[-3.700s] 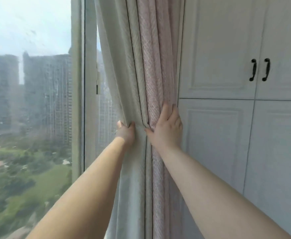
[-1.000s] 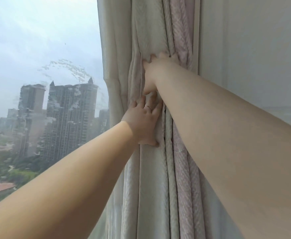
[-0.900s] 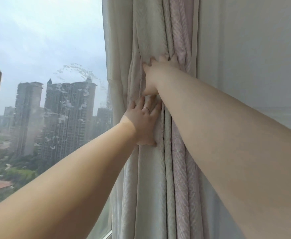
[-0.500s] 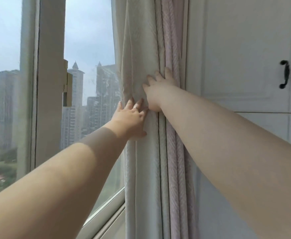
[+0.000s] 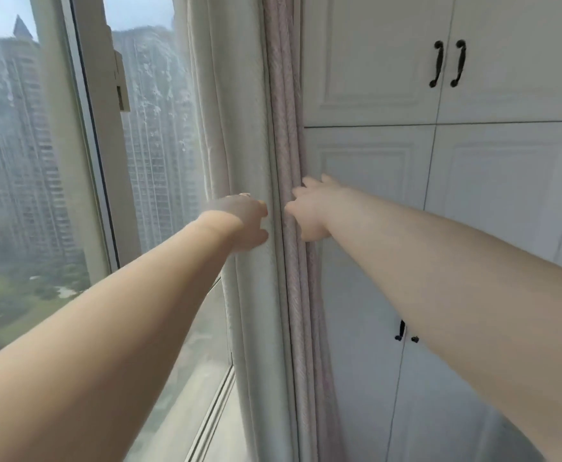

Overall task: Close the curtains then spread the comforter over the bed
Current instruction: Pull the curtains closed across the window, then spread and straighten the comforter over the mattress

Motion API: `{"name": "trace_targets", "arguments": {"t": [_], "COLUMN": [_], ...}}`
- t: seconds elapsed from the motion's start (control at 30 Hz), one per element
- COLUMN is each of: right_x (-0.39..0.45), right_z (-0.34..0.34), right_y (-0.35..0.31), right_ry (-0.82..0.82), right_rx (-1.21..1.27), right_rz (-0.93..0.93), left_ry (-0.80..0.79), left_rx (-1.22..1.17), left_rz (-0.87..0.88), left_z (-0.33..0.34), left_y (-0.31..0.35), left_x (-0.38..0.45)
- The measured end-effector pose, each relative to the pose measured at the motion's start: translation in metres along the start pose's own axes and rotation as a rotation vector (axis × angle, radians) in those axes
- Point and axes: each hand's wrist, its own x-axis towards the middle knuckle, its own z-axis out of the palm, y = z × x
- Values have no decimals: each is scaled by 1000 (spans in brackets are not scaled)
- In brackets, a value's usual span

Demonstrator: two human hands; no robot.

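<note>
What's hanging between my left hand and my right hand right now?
In the head view, a narrow bunched fold of the curtain hangs between the left hand and the right hand: its pale edge with a dark seam, beside pink pleats.

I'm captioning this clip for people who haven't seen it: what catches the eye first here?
Two bare arms reach in, the left hand and right hand both on the bunched curtain at centre. Left of it, the window shows hazy tower blocks; right of it stands a white wardrobe with black handles.
</note>
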Motion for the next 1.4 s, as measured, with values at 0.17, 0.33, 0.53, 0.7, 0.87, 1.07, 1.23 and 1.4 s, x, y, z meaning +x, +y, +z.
{"name": "trace_targets", "arguments": {"t": [0.17, 0.33, 0.53, 0.7, 0.87, 1.07, 1.23, 1.4], "right_x": [-69, -157, -334, -530, -761, -998, -1157, -1256], "right_z": [47, 124, 229, 293, 315, 300, 252, 222], "right_y": [6, 27, 72, 127, 166, 152, 134, 114], "right_ry": [-93, -174, -310, -566, -736, -907, -1047, -1041], "right_rx": [164, 361, 462, 475, 533, 526, 481, 481], "right_rz": [-62, 33, 232, 456, 776, 1042, 1316, 1596], "left_ry": [-33, -63, -199, -372, -403, -461, -459, -389], "left_rx": [-188, -317, -408, -421, -453, -541, -510, -450], "left_rz": [100, 208, 354, 576, 865, 1181, 1488, 1731], "left_z": [12, 28, 54, 62, 25, -43, -107, -158], "left_y": [56, 133, 296, 473, 673, 860, 963, 1030], "left_x": [-40, -59, -72, -141, -253, -399, -547, -650]}}
